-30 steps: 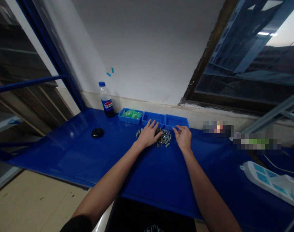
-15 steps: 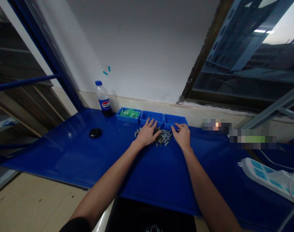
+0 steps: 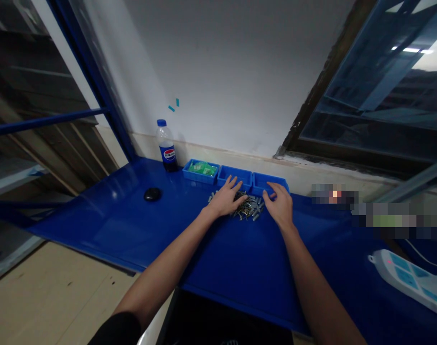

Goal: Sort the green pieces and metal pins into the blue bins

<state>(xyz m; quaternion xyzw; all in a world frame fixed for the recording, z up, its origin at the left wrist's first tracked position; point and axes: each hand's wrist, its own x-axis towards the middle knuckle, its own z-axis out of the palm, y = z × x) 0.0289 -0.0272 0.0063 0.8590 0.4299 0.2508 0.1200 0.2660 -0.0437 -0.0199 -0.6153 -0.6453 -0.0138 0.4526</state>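
Note:
A mixed pile of long thin screws [image 3: 245, 210] and short grey cylinders [image 3: 256, 215] lies on the blue tabletop. My left hand [image 3: 225, 199] rests over the pile's left part with its fingers spread, hiding some pieces. At the pile's right edge is my right hand [image 3: 281, 206], thumb and fingers curved apart, and no held piece shows. Behind the hands stand a blue middle tray [image 3: 235, 176] and a blue right tray [image 3: 270, 180]; the fingers overlap their front walls in the picture. A third blue tray [image 3: 200, 177], at the left, holds green-and-white packets [image 3: 203, 167].
A cola bottle [image 3: 168, 148] stands against the wall at the back left, and a black mouse-like object [image 3: 152, 194] lies in front of it. To the right are a white power strip [image 3: 408, 278] and blurred-out items [image 3: 335, 195].
The whole scene has shifted right in the picture as my head turned. My right thumb and forefinger have moved further apart. My left hand stays spread on the pile.

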